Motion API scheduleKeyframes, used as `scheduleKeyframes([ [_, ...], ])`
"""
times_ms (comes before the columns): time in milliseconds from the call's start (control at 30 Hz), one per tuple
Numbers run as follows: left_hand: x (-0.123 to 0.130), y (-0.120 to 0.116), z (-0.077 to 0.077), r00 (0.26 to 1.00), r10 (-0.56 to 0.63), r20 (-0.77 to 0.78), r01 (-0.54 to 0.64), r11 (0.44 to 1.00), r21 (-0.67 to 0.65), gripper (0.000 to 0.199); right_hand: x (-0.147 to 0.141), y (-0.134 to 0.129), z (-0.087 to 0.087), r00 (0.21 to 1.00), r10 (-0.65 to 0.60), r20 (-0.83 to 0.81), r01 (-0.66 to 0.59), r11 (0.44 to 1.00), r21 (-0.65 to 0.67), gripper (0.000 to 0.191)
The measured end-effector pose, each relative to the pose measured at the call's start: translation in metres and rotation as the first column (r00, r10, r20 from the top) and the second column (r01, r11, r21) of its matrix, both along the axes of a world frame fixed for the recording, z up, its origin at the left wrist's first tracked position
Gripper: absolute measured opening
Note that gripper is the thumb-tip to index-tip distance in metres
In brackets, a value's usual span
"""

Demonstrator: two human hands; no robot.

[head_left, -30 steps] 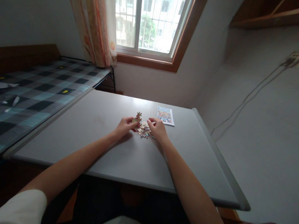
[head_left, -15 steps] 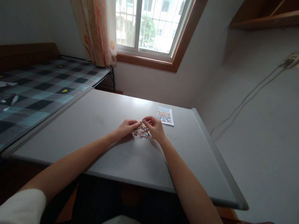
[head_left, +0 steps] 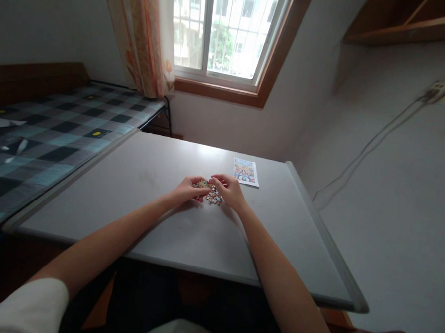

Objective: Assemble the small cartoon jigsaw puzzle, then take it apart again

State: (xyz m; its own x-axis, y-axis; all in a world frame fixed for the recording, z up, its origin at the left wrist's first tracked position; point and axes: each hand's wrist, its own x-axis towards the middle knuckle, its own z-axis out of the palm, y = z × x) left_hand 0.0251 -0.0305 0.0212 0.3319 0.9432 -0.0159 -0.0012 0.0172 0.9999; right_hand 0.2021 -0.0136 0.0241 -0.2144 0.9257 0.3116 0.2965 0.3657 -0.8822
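So, puzzle section [head_left: 202, 184] in left grip [head_left: 187, 188], loose pieces [head_left: 214, 196] just beside.

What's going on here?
A person sits at a table, handling jigsaw pieces. The left hand grips a joined puzzle section; the right hand has its fingertips near that section's edge, though whether they pinch a piece is unclear. A loose pile lies between the hands, and a picture card lies beyond the right.
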Motion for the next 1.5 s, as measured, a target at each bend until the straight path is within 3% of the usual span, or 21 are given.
scheduleKeyframes([
  [100, -0.001, 0.002, -0.001, 1.0, 0.028, -0.006, -0.027, 0.999, 0.025, 0.04, -0.002, -0.001, 0.001, 0.998, 0.044, -0.038, -0.045, 0.998, -0.036, 0.027],
  [233, -0.002, 0.006, -0.006, 0.996, 0.077, 0.033, -0.078, 0.996, 0.037, 0.035, -0.001, 0.002, -0.001, 0.996, -0.004, -0.09, -0.001, 0.999, -0.053, 0.032],
  [467, -0.003, 0.008, -0.01, 0.991, 0.045, 0.128, -0.042, 0.999, -0.022, 0.039, -0.002, 0.004, -0.003, 0.978, 0.005, -0.208, -0.028, 0.994, -0.109, 0.039],
  [733, -0.003, 0.007, -0.01, 0.982, -0.011, 0.186, 0.016, 1.0, -0.025, 0.039, -0.002, -0.001, 0.002, 0.93, 0.002, -0.366, -0.114, 0.952, -0.284, 0.04],
  [1033, -0.001, 0.006, -0.008, 0.983, 0.029, 0.181, -0.018, 0.998, -0.063, 0.037, -0.002, -0.001, 0.001, 0.94, 0.008, -0.341, -0.095, 0.966, -0.24, 0.037],
  [1233, -0.001, 0.005, -0.003, 0.982, 0.095, 0.164, -0.095, 0.995, -0.01, 0.038, -0.002, 0.0, 0.0, 0.942, 0.001, -0.336, -0.078, 0.974, -0.214, 0.035],
  [1500, -0.002, 0.006, -0.004, 0.991, 0.075, 0.114, -0.08, 0.996, 0.044, 0.035, -0.002, 0.0, 0.001, 0.949, 0.009, -0.316, -0.074, 0.978, -0.194, 0.03],
])
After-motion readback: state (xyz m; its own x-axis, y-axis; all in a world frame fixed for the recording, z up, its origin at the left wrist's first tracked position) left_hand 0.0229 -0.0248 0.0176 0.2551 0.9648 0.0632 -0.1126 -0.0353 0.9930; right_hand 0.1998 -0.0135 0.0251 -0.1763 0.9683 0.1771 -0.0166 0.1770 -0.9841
